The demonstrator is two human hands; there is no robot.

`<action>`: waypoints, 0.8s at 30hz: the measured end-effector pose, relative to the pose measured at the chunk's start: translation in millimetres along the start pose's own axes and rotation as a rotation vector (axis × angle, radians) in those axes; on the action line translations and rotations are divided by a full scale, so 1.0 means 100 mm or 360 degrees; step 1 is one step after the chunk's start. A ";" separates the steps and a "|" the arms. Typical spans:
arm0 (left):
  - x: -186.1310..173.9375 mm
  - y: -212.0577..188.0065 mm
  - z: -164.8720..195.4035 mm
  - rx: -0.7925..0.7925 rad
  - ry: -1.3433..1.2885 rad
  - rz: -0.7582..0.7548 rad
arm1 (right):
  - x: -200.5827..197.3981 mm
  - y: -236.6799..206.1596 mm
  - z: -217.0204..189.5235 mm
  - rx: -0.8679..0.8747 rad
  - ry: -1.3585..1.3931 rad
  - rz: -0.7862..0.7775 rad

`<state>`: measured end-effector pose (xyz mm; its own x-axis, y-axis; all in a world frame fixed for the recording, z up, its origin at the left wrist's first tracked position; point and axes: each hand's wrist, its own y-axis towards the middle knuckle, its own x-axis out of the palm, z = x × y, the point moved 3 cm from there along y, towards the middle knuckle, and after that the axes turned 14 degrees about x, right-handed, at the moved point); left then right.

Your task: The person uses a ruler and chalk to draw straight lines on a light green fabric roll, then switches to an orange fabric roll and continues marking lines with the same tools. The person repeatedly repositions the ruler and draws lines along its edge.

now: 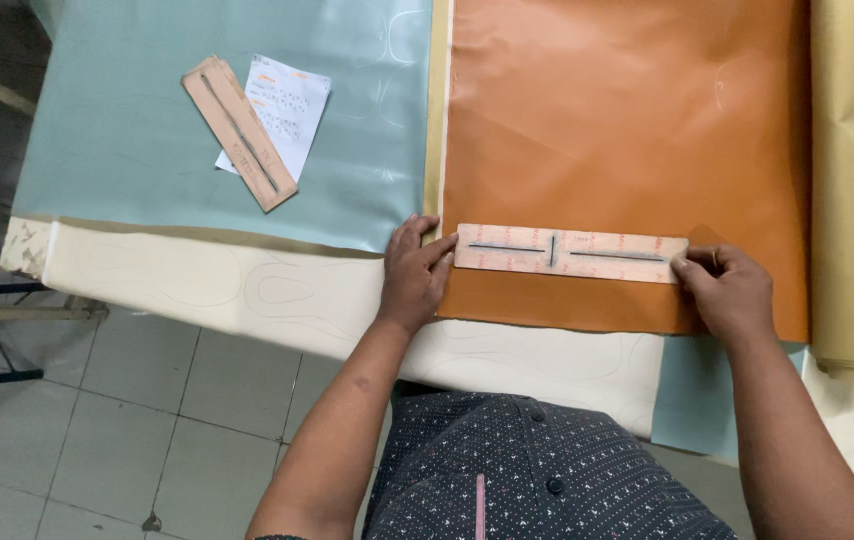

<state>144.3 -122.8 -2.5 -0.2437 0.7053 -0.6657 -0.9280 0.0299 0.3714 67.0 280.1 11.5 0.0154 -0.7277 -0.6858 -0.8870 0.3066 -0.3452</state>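
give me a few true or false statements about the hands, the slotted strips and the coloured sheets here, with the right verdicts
1. Both hands press the ends of one long slotted template strip. True: the left hand is at its left end, the right hand at its right end.
2. That strip lies on the pale blue sheet. False: it lies on the orange sheet.
3. A second slotted strip rests partly over a white printed paper. True.
4. The second strip lies parallel to the held one. False: it sits at a diagonal.
5. The right hand holds a pen. False: no pen is visible in it.
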 end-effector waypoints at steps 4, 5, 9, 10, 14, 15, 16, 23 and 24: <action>-0.02 0.02 0.06 -0.0011 0.0039 -0.0053 | 0.01 0.02 0.02 0.0057 0.0009 -0.0028; -0.01 0.02 0.07 -0.0001 0.0064 -0.0064 | 0.01 0.03 0.03 0.0070 0.0013 -0.0041; 0.17 0.00 0.15 0.0116 0.0409 -0.0179 | -0.02 0.10 0.06 -0.0007 -0.0083 -0.0041; 0.24 0.00 0.19 0.0221 0.0453 -0.0257 | -0.01 0.13 0.08 0.0017 -0.0057 -0.0067; 0.54 0.06 0.42 0.0290 0.0510 -0.0787 | -0.01 0.20 0.11 0.0026 -0.0079 -0.0097; 0.57 0.10 0.54 0.0353 0.0490 -0.0770 | -0.02 0.20 0.10 0.0005 -0.0118 -0.0086; 0.59 0.12 0.67 0.0421 0.0473 -0.0754 | -0.02 0.21 0.09 0.0010 -0.0094 -0.0094; 0.67 0.21 1.11 0.0490 0.0753 -0.1231 | -0.17 0.21 -0.17 0.0143 0.0027 -0.0052; 0.69 0.20 1.12 0.0511 0.0781 -0.1216 | -0.20 0.19 -0.24 0.0079 0.0103 0.0025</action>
<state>140.6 6.0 31.6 0.2362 0.0424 -0.9708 -0.7813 0.6023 -0.1637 38.6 285.6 34.3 -0.0296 -0.7603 -0.6489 -0.8630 0.3470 -0.3672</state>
